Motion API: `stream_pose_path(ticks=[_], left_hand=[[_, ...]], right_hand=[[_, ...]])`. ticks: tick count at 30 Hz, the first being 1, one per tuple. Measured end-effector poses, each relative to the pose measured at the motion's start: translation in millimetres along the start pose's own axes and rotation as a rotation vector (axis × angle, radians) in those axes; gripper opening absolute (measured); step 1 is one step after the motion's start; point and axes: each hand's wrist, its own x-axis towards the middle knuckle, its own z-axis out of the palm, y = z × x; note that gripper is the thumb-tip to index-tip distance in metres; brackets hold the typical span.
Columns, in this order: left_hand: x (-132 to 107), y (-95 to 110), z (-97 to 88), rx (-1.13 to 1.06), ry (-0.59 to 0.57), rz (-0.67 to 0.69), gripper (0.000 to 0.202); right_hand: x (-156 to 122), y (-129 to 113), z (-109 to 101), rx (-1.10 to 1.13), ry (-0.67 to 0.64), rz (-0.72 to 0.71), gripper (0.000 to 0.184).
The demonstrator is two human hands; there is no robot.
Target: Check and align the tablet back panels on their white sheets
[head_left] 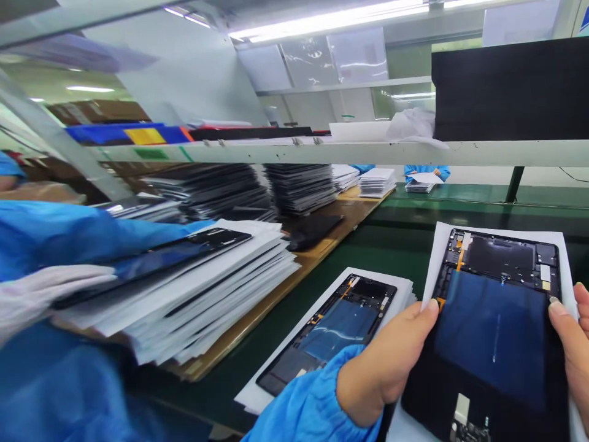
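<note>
- On a green workbench (396, 245) beneath a strip-lit shelf (322, 151), a person in blue sleeves holds a dark tablet panel (492, 344) with both hands, its inner side up and a white sheet (497, 232) showing behind its top edge.
- The left hand (386, 362) grips the panel's left edge, the thumb pressed on its face near an orange flex strip.
- The right hand (573, 331) clasps the right edge, fingertips curled over the frame; most of this hand lies outside the frame.
- Just beside the held panel, to its left, a second open panel (335, 325) lies flat on a thin stack of white sheets (405, 288) on the bench.
- Further left, a tall, slumping pile of white sheets and dark panels (197, 294) rests on a brown board (276, 291), one panel lying on top.
- A co-worker's gloved hand (41, 294) touches the near end of that top panel.
- Behind, more stacks of dark panels (257, 190) crowd the board, and a black block (510, 89) sits on the shelf above.
</note>
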Motion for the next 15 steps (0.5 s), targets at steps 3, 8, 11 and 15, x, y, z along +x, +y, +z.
stream_pose_path(ticks=[3, 8, 11, 15], left_hand=[[3.3, 3.2, -4.1, 0.118, 0.077, 0.041, 0.035], [4.3, 4.1, -9.3, 0.21, 0.237, 0.172, 0.045], [3.6, 1.1, -9.8, 0.22, 0.275, 0.2, 0.052], [3.2, -1.9, -8.5, 0.133, 0.23, 0.157, 0.053]], right_hand=[[-11.6, 2.0, -0.1, 0.091, -0.076, -0.006, 0.076], [-19.3, -1.8, 6.0, 0.232, -0.406, -0.009, 0.07], [-17.0, -5.2, 9.1, 0.249, -0.469, -0.041, 0.061], [-11.9, -7.3, 8.9, 0.254, -0.359, -0.005, 0.054]])
